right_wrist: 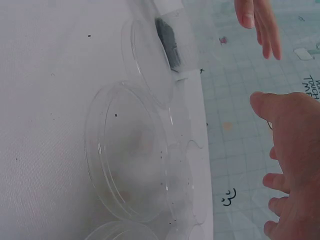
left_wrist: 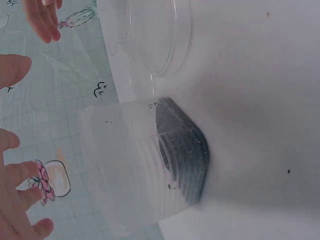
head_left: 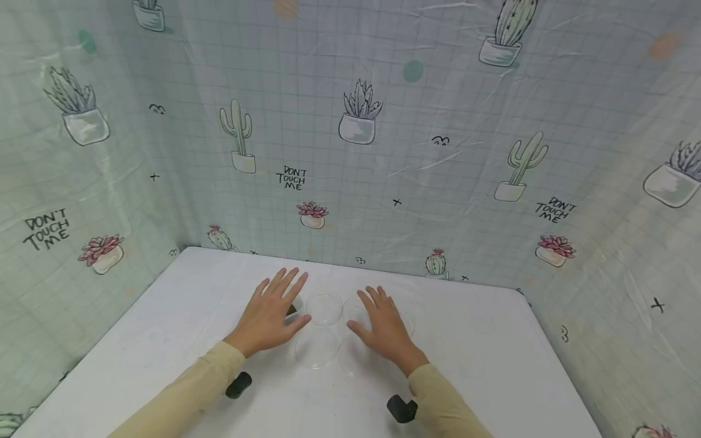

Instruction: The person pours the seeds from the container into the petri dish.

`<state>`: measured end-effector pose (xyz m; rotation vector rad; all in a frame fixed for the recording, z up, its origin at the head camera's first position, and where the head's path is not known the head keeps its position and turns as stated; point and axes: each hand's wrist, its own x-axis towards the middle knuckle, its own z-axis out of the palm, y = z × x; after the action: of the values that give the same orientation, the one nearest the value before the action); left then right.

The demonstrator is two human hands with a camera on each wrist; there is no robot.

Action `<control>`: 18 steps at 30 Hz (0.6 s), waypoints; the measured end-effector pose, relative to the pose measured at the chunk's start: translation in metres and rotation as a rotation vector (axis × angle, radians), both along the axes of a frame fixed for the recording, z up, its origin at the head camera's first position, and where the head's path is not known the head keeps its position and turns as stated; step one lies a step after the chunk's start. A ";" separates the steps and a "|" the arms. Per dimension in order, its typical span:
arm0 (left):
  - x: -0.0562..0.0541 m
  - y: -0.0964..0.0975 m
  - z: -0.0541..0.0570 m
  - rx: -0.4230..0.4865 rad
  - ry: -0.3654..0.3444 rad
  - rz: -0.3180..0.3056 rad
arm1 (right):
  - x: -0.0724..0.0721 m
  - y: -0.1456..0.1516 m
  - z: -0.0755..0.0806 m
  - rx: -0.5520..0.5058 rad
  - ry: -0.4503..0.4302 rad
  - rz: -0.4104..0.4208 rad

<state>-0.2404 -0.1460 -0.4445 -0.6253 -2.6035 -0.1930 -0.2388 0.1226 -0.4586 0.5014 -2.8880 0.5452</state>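
My left hand (head_left: 267, 317) hovers with fingers spread beside and over a translucent plastic container, which it partly hides in the head view. In the left wrist view that container (left_wrist: 125, 170) has ribbed walls and a layer of dark granular material (left_wrist: 184, 147) at its bottom. To the right, my right hand (head_left: 386, 328) is held out above the table, fingers extended, nothing in its grasp. Below and between the hands lie several clear round petri dishes (right_wrist: 131, 150), side by side. The right hand covers some of them in the head view.
The dishes and container stand on a white table (head_left: 471, 365). A patterned curtain (head_left: 394, 170) with cactus drawings closes off the back and both sides. Black devices (head_left: 238, 385) sit under the wrists. A few dark specks dot the tabletop and dishes.
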 end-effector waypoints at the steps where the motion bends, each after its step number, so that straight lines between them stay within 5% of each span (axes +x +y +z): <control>1: 0.001 -0.001 0.000 0.003 -0.003 0.002 | 0.000 -0.001 0.000 0.000 0.003 0.000; 18: 0.003 -0.016 -0.009 0.025 -0.073 0.059 | -0.005 -0.008 -0.005 -0.022 -0.024 0.027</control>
<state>-0.2373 -0.1617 -0.4533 -0.5412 -2.6818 -0.2328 -0.2437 0.1144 -0.4635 0.5352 -2.8979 0.5907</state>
